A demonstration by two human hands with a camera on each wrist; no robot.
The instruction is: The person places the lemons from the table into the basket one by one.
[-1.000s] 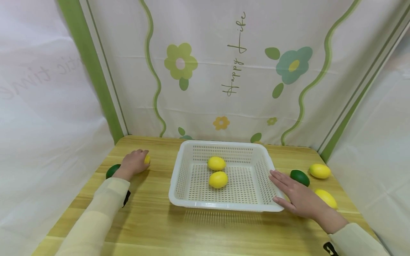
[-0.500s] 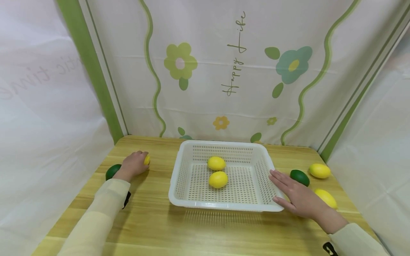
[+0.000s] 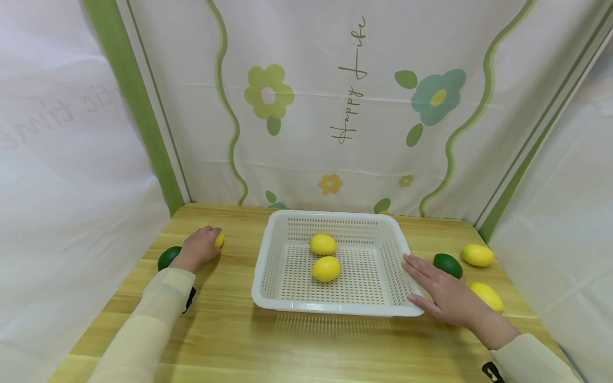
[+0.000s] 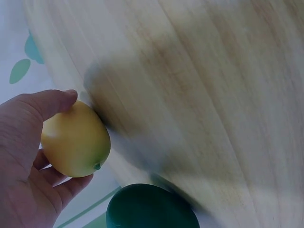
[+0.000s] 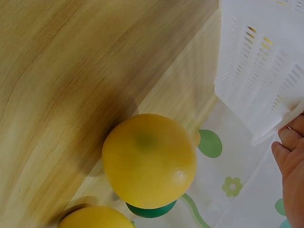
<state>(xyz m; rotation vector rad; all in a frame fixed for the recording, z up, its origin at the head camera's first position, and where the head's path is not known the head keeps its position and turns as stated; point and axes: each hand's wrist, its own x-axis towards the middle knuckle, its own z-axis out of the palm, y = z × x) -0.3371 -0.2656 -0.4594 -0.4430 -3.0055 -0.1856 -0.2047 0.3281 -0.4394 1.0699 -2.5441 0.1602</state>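
Left hand (image 3: 198, 247) grips lemon (image 4: 76, 140) (right hand (image 3: 447, 295) against basket (image 3: 268, 260)).

From my remote station I saw that the tabletop (image 3: 230, 330) was pale wood with a visible grain and a smooth, low-sheen finish. The basket (image 3: 268, 266) was white perforated plastic, slightly glossy. At nine o'clock of it, my left hand (image 3: 197, 247) held a lemon (image 4: 76, 140) with a smooth, matt, plastic-looking skin. The backdrop (image 3: 335, 106) was printed cloth, creased, matt. My sleeve (image 3: 143, 324) was soft cream fabric.
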